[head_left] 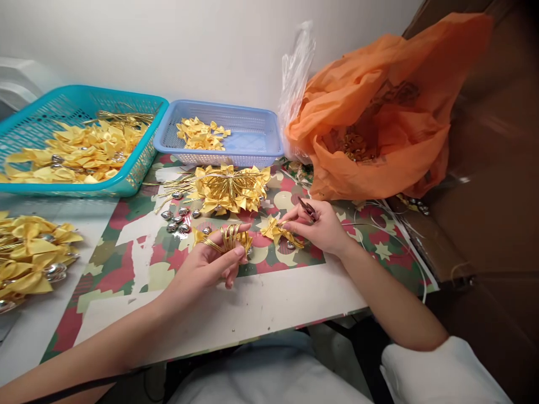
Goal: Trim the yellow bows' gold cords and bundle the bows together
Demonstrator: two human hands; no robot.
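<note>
My left hand [221,261] is closed round a bundle of gold cords [231,238], with yellow bows showing beside the fingers. To its right, my right hand [322,224] pinches a yellow bow [273,229] between thumb and index finger. A small dark reddish tool [309,210] is also tucked in that hand. A silver bell [290,245] lies by the bow. Behind my hands is a ring-shaped bunch of yellow bows with gold cords [229,188]. Several loose silver bells [177,219] lie left of it on the patterned sheet [162,252].
At the back left stand a teal basket [126,182] of yellow bows and a blue basket [256,152] with fewer bows. An orange bag [379,118] stands at the back right, beside clear plastic [297,78]. More bows [36,252] lie at the left edge.
</note>
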